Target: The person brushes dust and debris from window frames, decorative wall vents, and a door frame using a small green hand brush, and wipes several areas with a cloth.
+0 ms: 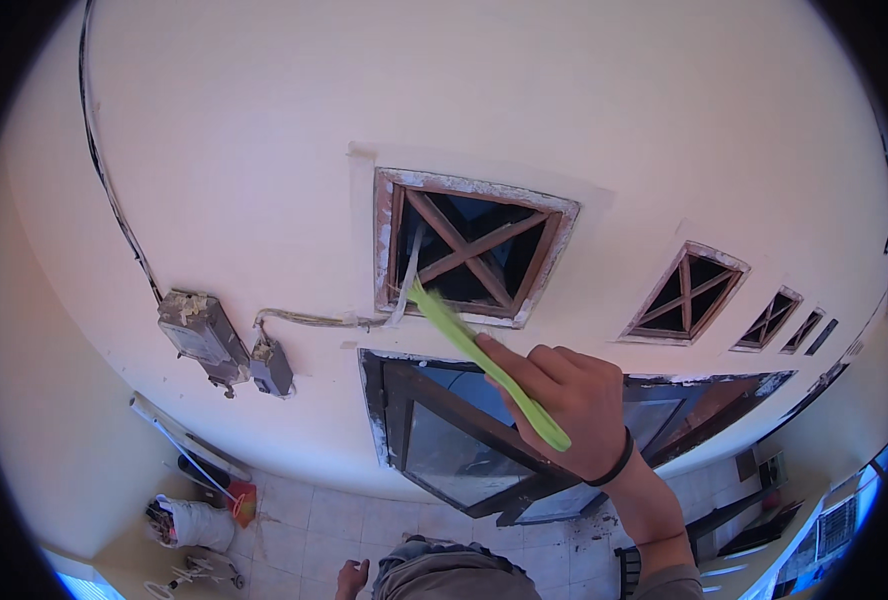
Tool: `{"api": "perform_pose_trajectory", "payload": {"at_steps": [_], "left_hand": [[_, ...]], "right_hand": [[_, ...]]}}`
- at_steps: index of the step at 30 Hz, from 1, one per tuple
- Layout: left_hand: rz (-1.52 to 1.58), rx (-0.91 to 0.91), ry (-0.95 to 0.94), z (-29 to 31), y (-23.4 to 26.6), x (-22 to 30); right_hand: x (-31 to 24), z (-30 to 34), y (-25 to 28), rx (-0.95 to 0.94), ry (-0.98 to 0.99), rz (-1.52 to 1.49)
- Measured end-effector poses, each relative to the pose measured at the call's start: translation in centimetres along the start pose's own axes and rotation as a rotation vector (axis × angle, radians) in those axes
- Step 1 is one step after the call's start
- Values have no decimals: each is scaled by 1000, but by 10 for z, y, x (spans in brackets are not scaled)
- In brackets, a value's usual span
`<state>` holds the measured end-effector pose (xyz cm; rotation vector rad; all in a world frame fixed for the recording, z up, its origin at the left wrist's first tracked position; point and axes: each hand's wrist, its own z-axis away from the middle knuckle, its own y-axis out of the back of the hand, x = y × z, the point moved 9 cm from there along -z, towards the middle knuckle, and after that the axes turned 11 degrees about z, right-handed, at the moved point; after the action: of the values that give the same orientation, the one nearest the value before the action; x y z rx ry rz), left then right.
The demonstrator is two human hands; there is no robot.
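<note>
My right hand [566,400] is raised and closed round the handle of a lime-green brush [464,345]. A forefinger lies along the brush, and its far end meets a pale cable [405,285] at the lower left corner of a square wooden vent [469,240]. Crossed brown bars fill the vent, and white paint smears its frame. Low at the bottom edge hangs my left hand [352,578], well away from the wall. Only part of it shows, too small to make out its fingers or anything in them.
A meter box [202,335] and a smaller grey box [272,367] are fixed to the cream wall. Dark-framed glass doors [464,455] stand ajar below the vent. A white sack [196,522] and an orange-red dustpan [245,502] rest on the tiled floor at lower left.
</note>
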<state>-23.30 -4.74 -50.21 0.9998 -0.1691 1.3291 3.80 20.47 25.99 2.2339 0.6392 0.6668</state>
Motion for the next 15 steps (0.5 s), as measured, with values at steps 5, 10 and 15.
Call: {"api": "perform_pose_trajectory", "payload": {"at_steps": [5,10,15], "left_hand": [[22,-38,9,-19,4,15],[55,-20,28,-20,4,17],[-51,-18,-35,-4,-4,8]], "right_hand": [[-2,1,-29,8,28,211],[6,2,-13,115,-153,243],[-13,7,-32,52,15,-104]]}}
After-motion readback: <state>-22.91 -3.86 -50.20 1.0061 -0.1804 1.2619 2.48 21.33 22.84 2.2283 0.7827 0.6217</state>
